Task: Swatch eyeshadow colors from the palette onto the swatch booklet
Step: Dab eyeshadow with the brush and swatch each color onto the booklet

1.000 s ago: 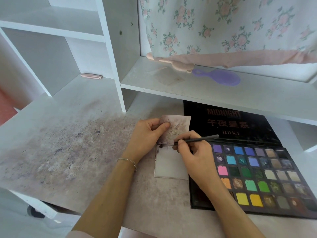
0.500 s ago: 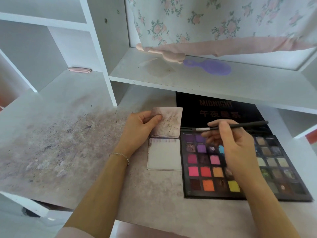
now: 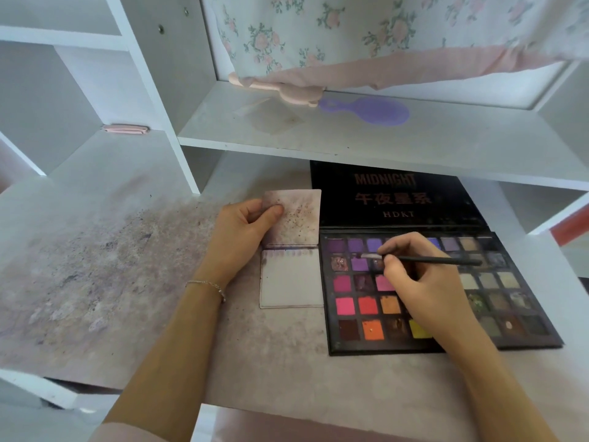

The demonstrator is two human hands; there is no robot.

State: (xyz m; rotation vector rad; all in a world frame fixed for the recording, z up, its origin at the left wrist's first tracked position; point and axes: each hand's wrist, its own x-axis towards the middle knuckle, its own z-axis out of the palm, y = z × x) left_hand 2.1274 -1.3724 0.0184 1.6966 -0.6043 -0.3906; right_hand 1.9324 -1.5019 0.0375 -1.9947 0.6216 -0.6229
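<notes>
Looking down through the head camera, I see two bare arms reaching over a dusty desk (image 3: pixel 95 266).

My left hand (image 3: pixel 242 237) holds the swatch booklet (image 3: pixel 291 247). The thumb and fingers pinch the left edge of the flipped-up top page, which is speckled with colour. The lower page lies flat on the desk, mostly white, with small purple marks along its top edge. A thin bracelet (image 3: pixel 208 286) sits on that wrist.

My right hand (image 3: pixel 417 282) is curled tight around a thin black brush (image 3: pixel 436 260). The fingers pinch it near the silver part, and the handle points off to the right. The brush tip sits over the purple pans near the top left of the eyeshadow palette (image 3: pixel 366 314). I cannot tell if the tip touches the powder.

The palette lies open just beside the booklet, on its right. It has rows of purple, pink, red, orange, yellow, and dull green and brown squares. Its black lid (image 3: pixel 392 196) leans back under a white shelf (image 3: pixel 350 138).

On that shelf rest a purple brush (image 3: pixel 379 111) and a pink thing partly under a flowery cloth (image 3: pixel 350 30).
</notes>
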